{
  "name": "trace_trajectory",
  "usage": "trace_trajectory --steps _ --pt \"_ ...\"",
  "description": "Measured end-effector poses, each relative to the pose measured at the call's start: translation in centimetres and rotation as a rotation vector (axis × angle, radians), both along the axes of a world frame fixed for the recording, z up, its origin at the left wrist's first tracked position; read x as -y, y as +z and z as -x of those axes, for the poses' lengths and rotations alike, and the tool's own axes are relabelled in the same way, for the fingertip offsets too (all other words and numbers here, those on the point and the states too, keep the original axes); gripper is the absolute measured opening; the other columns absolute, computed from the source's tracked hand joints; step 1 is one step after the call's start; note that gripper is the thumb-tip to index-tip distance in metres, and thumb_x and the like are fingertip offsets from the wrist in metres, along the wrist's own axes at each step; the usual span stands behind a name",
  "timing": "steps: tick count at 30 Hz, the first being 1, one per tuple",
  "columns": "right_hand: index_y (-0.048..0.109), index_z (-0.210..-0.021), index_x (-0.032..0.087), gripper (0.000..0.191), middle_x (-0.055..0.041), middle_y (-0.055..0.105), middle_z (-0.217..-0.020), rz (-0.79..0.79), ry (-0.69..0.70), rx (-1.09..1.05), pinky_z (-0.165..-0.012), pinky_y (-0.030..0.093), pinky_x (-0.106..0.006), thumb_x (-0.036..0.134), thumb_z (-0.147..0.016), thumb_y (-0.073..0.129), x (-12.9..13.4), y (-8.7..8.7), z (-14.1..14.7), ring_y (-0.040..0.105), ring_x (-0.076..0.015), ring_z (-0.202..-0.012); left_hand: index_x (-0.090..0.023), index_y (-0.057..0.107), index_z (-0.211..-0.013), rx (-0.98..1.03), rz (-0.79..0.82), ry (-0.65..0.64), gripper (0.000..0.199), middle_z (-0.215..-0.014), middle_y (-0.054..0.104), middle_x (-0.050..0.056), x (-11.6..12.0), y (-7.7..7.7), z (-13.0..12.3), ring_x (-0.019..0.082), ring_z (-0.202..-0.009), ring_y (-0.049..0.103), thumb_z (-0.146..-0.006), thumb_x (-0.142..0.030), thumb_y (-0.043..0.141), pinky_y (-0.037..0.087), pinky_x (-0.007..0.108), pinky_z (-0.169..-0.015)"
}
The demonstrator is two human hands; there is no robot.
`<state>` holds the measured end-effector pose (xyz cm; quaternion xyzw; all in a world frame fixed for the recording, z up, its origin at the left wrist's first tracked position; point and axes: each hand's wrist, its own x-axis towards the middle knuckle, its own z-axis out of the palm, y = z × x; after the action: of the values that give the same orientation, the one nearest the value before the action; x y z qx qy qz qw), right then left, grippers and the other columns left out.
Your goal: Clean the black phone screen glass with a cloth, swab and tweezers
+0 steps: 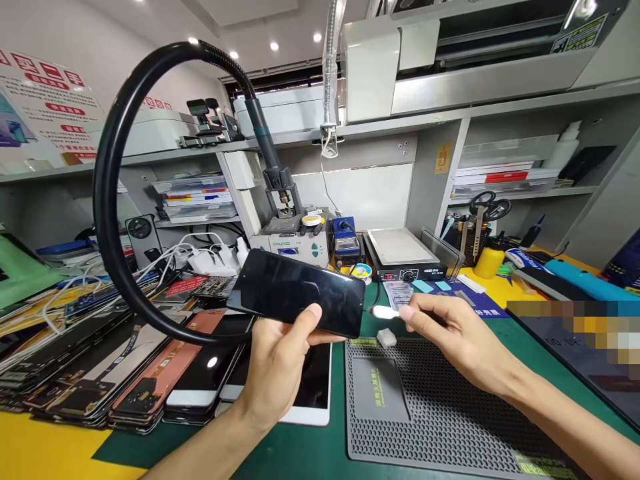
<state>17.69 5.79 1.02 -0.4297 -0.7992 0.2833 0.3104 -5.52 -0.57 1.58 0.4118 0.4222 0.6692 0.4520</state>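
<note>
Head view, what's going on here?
The left hand holds a phone, its screen dark, with the thumb over the front. The right hand pinches a small white item by the phone's end; I can't tell whether the two touch. A grey perforated mat lies below on the bench.

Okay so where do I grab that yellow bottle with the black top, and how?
Best to grip the yellow bottle around its body, below the black top, coming from the front. It stands upright with its broad body facing you, while upright tools crowd it behind and a blue-and-white tube lies to its right. I'd squeeze gently, in case the top is open.
</note>
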Motion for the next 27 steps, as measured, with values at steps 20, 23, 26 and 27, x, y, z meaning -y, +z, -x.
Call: trace_trajectory --steps 20,23,26,27 --pt "0.049 -0.066 0.022 0.052 0.0044 0.033 -0.064 -0.027 -0.045 -0.038 -0.055 0.024 -0.03 0.062 -0.099 0.04 0.3 0.2 0.2 0.033 -0.0154 -0.06 -0.016 0.071 -0.064 -0.031 -0.011 -0.063 0.025 -0.069 0.069 0.002 0.3 -0.1 -0.1 0.017 -0.067 0.063 -0.084 -0.031 0.075 0.062 0.033 -0.069" --pt "0.051 -0.069 0.022 0.051 0.0037 0.039 -0.066 0.018 0.004 -0.06 -0.056 0.027 -0.03 0.062 -0.099 0.041 1.0 0.3 0.9 0.036 -0.0158 -0.062 -0.017 0.063 -0.051 -0.046 0.014 -0.065 0.039 -0.061 0.064 0.0 0.3 -0.6 0.1 0.014 -0.061 0.059 -0.084 -0.032 0.076 0.063 0.034 -0.07" --pt "0.048 -0.068 0.022 0.049 0.0037 0.041 -0.065 0.025 0.024 -0.014 -0.055 0.028 -0.029 0.059 -0.1 0.041 1.2 0.2 1.2 0.037 -0.0155 -0.061 -0.016 0.071 -0.061 -0.035 0.02 -0.084 0.028 -0.066 0.067 0.001 0.3 -0.6 0.2 0.016 -0.065 0.062 -0.084 -0.031 0.076 0.063 0.035 -0.071" --pt "0.047 -0.067 0.022 0.049 0.004 0.04 -0.063 0.008 0.01 0.013 -0.055 0.027 -0.029 0.058 -0.1 0.042 1.0 0.1 1.2 0.037 -0.0153 -0.06 -0.015 0.074 -0.065 -0.017 0.019 -0.085 0.024 -0.068 0.068 0.002 0.3 -0.5 0.1 0.017 -0.067 0.063 -0.084 -0.03 0.077 0.064 0.035 -0.07"
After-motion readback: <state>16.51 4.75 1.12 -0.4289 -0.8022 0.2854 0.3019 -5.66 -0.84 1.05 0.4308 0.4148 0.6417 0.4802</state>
